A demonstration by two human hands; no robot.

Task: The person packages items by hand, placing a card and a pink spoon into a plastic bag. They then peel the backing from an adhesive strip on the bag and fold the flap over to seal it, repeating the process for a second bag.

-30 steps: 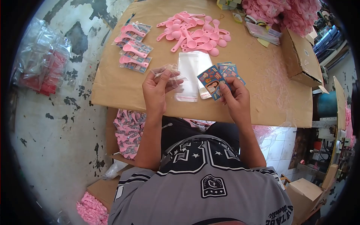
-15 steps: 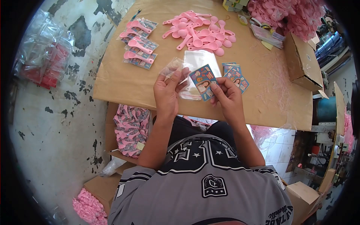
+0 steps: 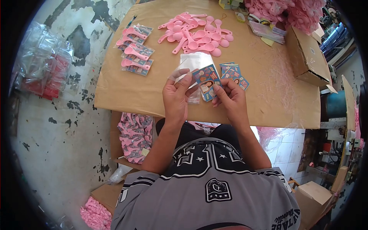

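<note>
My left hand (image 3: 176, 95) is closed on a small clear plastic bag (image 3: 178, 74), its film standing up past the fingertips. Pinched between thumb and fingers of my right hand (image 3: 232, 100) is a blue printed card (image 3: 207, 81), whose left edge is right at the bag and my left fingertips. Beneath both hands lies a stack of clear bags (image 3: 200, 59). More blue cards (image 3: 234, 73) are fanned out just beyond my right hand. Farther back is a loose heap of pink measuring spoons (image 3: 199, 35).
Bagged cards with pink spoons (image 3: 135, 63) lie in a row at the table's left. A cardboard box (image 3: 306, 57) stands at the right edge, near a large pile of pink spoons (image 3: 285, 13). Below the table, a carton holds packed spoons (image 3: 135, 134).
The card and the bag have come closer together, my left hand moving right toward the card. The whole view has shifted slightly.
</note>
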